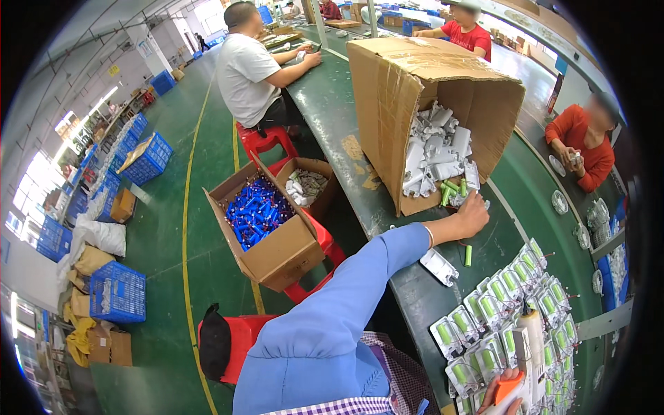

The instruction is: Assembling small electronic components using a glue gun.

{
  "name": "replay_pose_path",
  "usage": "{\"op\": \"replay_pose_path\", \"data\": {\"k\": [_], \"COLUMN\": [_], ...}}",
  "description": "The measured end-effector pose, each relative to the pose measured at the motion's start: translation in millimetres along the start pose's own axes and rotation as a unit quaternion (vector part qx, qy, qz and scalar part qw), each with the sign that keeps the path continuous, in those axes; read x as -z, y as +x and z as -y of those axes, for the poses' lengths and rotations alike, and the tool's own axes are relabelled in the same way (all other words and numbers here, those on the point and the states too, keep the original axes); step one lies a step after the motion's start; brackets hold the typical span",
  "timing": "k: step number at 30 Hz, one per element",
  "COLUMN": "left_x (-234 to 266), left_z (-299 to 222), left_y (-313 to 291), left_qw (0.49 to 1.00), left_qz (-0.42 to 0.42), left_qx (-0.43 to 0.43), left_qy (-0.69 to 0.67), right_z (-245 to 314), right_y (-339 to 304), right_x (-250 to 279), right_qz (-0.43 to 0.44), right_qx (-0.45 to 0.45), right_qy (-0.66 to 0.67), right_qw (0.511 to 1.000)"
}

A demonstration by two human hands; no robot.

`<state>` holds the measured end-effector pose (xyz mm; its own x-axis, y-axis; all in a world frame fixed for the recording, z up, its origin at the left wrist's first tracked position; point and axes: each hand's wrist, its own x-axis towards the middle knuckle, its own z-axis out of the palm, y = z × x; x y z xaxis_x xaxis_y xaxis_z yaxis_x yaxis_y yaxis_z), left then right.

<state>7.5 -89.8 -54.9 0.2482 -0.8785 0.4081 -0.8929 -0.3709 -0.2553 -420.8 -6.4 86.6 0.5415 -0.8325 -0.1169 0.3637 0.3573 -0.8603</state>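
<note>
My left hand [472, 216] reaches out across the bench to the mouth of a tipped cardboard box [384, 117]. Its fingers are bent down by white plastic housings [436, 149] and green battery cells [453, 187]; what they grip is mostly hidden. Close to that wrist lie an open white housing [438, 267] and a single green cell [468, 255]. Low at the right, my right hand [499, 393] is closed round a white hot glue gun [531, 346] with an orange trigger, above rows of open white housings fitted with green cells and wires [491, 297].
Left of the bench, cardboard boxes hold blue battery packs [256, 211] and pale parts [306, 185]. Red stools [266, 145] stand there, one carrying a black item [215, 342]. A person in white [249, 76] and one in orange-red [584, 142] work nearby.
</note>
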Motion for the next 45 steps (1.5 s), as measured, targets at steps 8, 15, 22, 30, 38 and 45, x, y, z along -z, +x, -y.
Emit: {"op": "replay_pose_path", "data": {"k": [8, 15, 22, 30, 38, 45], "left_x": [11, 9, 124, 135, 117, 119], "left_z": [-14, -28, 33, -5, -18, -5], "left_y": [25, 18, -76, -207, -192, -168], "left_qw": [0.991, 0.989, 0.930, 0.952, 0.950, 0.912], "left_qz": [0.017, 0.037, -0.223, -0.040, -0.057, -0.127], "left_qx": [0.060, 0.058, -0.082, -0.161, -0.110, -0.077], "left_qy": [-0.121, -0.129, -0.282, -0.258, -0.287, -0.382], "right_z": [7, -6, -3, -5, -7, -9], "right_y": [-2, -8, -5, -9, -16, -12], "right_x": [-14, -17, 9, -9, -20, -21], "right_qz": [-0.059, -0.089, 0.127, 0.053, 0.071, 0.070], "right_qx": [-0.018, -0.008, 0.000, -0.016, -0.030, -0.040], "right_qy": [0.022, 0.031, 0.210, 0.194, 0.165, 0.176], "right_qw": [0.998, 0.996, 0.969, 0.979, 0.983, 0.981]}}
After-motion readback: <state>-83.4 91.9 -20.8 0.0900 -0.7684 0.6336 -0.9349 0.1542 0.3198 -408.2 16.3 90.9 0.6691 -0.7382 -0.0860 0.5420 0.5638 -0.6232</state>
